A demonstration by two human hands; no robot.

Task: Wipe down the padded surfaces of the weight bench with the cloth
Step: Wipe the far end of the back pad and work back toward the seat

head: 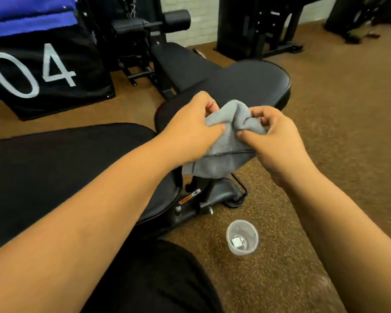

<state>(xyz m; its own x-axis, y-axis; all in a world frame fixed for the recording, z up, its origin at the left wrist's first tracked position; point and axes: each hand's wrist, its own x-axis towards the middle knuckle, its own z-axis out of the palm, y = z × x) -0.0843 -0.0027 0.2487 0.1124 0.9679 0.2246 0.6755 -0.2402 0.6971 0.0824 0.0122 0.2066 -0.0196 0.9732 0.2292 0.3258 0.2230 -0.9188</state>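
two bare hands meet over the weight bench, bunching a grey cloth point(229, 141) between them. at 10 o'clock, a black banner point(43, 71) with white "04" stands on the brown carpet point(336, 109). at 9 o'clock lies the near pad point(61, 168) of the bench, black and padded. the left hand point(190, 129) has its grip closed on the cloth's left side, thumb pressed into the fabric and fingers curled over the top fold. the cloth hangs crumpled just above the gap between the near pad and the far pad point(242, 84), which stretches toward 1 o'clock; whether it touches either pad is unclear. the right hand point(273, 141) pinches the cloth's right side, grip closed on it. at 5 o'clock, a clear plastic cup point(242, 237) sits on the carpet beside the bench frame point(203, 199), something small and pale inside.
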